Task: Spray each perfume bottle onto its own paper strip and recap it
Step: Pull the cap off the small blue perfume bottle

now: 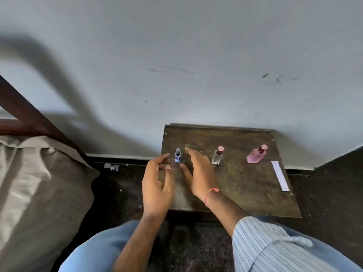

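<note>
Three perfume bottles stand on a small dark wooden table (245, 193). At the left is a small blue bottle (177, 156) with a dark cap. In the middle stands a clear bottle (217, 156) with a pink cap, and at the right a pink bottle (256, 155) with a pink cap. A white paper strip (280, 175) lies at the table's right edge. My left hand (157, 185) is just left of the blue bottle, fingers curled and apart, holding nothing. My right hand (198, 171) is spread open just right of that bottle, apart from it.
The table stands against a pale wall (176, 65). A grey pillow (39, 189) and a dark wooden bed frame (29, 114) are at the left. The floor (117, 193) is dark; a scrap of paper (111, 167) lies by the skirting. My knees in blue trousers are below.
</note>
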{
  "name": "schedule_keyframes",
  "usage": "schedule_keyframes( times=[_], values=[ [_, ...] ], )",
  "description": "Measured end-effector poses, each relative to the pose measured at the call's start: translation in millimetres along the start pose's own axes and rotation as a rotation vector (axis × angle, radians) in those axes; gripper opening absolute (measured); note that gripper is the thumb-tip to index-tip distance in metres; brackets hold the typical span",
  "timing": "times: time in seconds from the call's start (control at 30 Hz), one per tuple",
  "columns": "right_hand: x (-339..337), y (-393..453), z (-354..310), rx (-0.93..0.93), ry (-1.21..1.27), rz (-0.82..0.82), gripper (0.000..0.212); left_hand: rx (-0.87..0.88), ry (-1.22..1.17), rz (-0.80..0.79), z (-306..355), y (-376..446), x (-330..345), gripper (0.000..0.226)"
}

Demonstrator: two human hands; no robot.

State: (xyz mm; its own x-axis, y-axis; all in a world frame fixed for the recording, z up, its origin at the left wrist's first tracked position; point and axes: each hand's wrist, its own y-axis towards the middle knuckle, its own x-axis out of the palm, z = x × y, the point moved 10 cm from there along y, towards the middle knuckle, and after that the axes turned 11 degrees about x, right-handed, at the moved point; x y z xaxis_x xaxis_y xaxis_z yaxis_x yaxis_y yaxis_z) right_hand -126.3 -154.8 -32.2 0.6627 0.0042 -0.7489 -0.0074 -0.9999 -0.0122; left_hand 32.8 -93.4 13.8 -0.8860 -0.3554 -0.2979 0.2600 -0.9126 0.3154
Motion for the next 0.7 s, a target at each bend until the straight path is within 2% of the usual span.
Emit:
schedule_keyframes(
  times=[0.1,0.23,0.4,0.5,0.57,0.7],
  values=[
    [26,33,5,0.05,0.029,-0.061,0.051,-0.06,-0.021,0.076,-19,16,5,0.031],
    [40,44,9,0.073,0.004,-0.067,0.025,-0.095,-0.095,0.048,-29,34,18,0.03],
    [-2,-2,18,0.05,0.314,-0.073,0.03,-0.195,-0.222,0.036,-39,30,32,0.026],
    [-32,-44,42,0.148,0.422,-0.15,0.029,-0.263,-0.41,0.047,-45,32,43,0.023],
    [-42,-65,58,0.24,0.509,-0.221,0.031,-0.247,-0.476,-0.008,-43,33,49,0.026],
    [-51,-63,83,0.325,0.583,-0.21,0.045,-0.182,-0.513,-0.288,-33,28,76,0.027]
  ],
)
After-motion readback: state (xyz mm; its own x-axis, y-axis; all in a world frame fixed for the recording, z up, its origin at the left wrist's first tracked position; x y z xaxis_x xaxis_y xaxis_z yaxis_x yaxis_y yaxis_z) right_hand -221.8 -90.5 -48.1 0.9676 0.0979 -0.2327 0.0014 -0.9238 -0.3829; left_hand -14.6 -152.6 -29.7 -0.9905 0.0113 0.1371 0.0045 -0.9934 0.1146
